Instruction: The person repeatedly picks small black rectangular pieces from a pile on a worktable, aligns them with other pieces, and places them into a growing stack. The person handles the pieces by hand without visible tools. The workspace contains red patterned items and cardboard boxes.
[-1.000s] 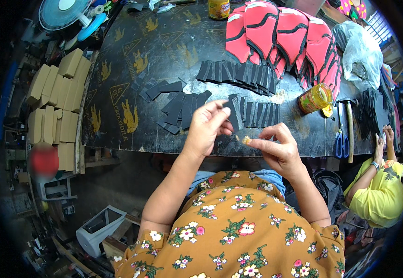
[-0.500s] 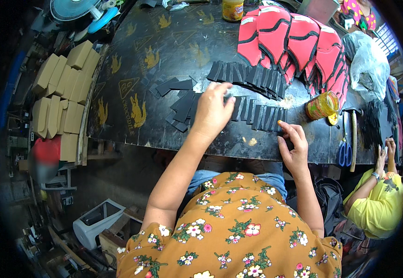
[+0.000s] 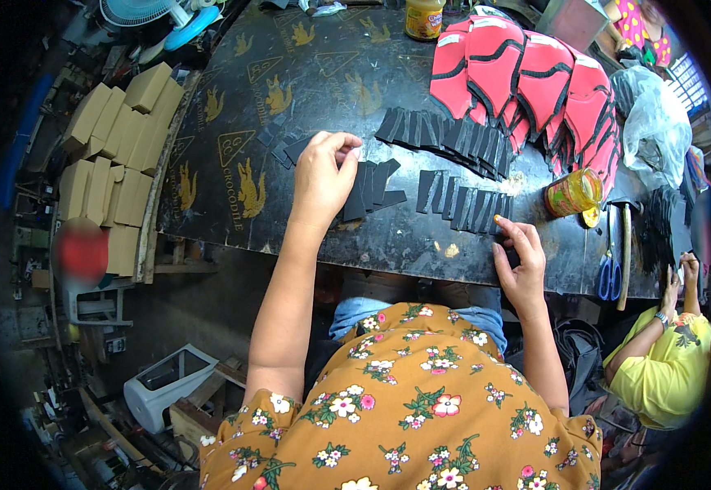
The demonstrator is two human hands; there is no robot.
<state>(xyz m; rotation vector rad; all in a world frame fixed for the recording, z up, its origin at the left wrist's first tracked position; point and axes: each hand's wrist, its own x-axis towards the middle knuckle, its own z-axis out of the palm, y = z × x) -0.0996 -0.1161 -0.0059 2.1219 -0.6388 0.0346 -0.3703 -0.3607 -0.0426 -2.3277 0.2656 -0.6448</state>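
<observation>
My left hand [image 3: 324, 177] rests on the black worktable [image 3: 306, 82], its thumb and fingers pinched on a small pale piece [image 3: 357, 153] above a loose pile of black strips [image 3: 372, 188]. My right hand [image 3: 520, 260] lies flat near the table's front edge, its fingertips touching the end of a short row of black strips [image 3: 463, 202]. It holds nothing. A longer row of black strips [image 3: 441, 135] lies farther back. Behind that row, red and black shaped pieces [image 3: 527, 82] overlap in a fan.
A yellow tin [image 3: 572, 193] stands right of the short row, with blue-handled scissors [image 3: 608, 269] beside it. A jar [image 3: 424, 18] stands at the table's far edge. Tan boxes [image 3: 110, 155] are stacked at the left. A person in yellow [image 3: 666, 367] sits at the lower right.
My left hand has moved left and forward from my right hand to the loose pile. My right hand has dropped to the table's front edge and now lies flat.
</observation>
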